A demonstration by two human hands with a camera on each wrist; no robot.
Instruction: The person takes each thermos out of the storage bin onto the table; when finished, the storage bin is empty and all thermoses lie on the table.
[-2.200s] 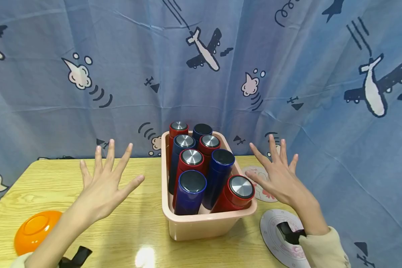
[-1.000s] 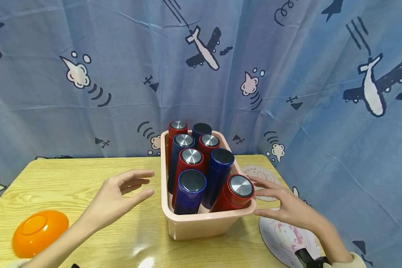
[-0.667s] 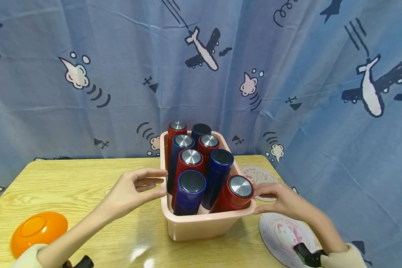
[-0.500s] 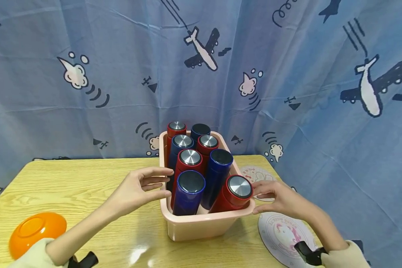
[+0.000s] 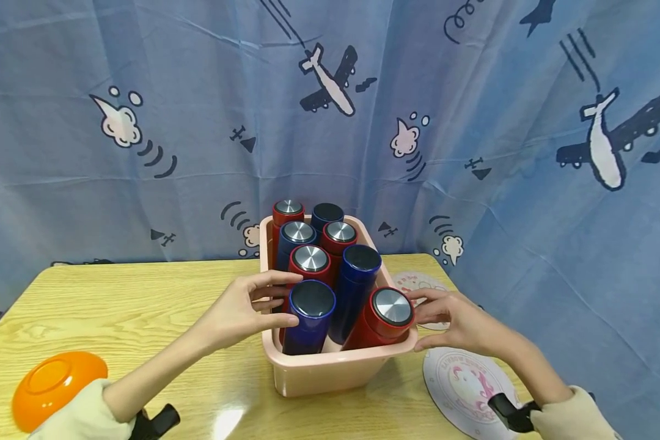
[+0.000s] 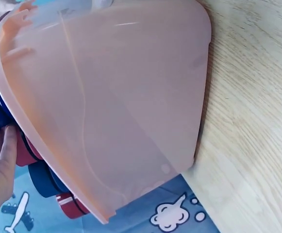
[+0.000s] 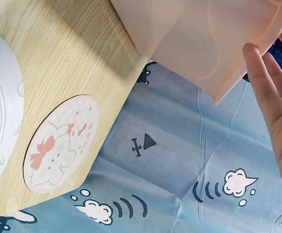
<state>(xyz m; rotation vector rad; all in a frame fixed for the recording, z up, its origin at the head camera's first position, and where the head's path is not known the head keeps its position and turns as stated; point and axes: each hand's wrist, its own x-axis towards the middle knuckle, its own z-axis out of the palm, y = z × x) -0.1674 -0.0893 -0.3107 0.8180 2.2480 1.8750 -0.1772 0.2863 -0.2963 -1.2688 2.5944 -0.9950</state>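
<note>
A pink plastic bin (image 5: 341,360) holds several red and blue thermos flasks with silver or black lids. My left hand (image 5: 242,308) reaches over its left rim to the nearest blue thermos flask (image 5: 312,315), index finger behind the lid and thumb at its near left side. In the left wrist view, the left fingers (image 6: 6,148) lie right beside that flask. My right hand (image 5: 453,321) is at the right rim, its fingertips by the leaning red thermos flask (image 5: 382,318) and its thumb near the bin's corner. Straight right fingers (image 7: 264,80) show against the rim in the right wrist view.
An upside-down orange bowl (image 5: 59,388) sits at the table's left. Two round printed mats lie right of the bin, a larger one (image 5: 462,391) in front and a smaller one (image 7: 60,145) behind. A blue patterned curtain (image 5: 198,122) hangs behind the wooden table (image 5: 143,293).
Both hands, earlier spread wide at the bin's sides, have come in to it. The left hand has moved right, over the rim to the blue flask; the right has lately stayed by the red flask.
</note>
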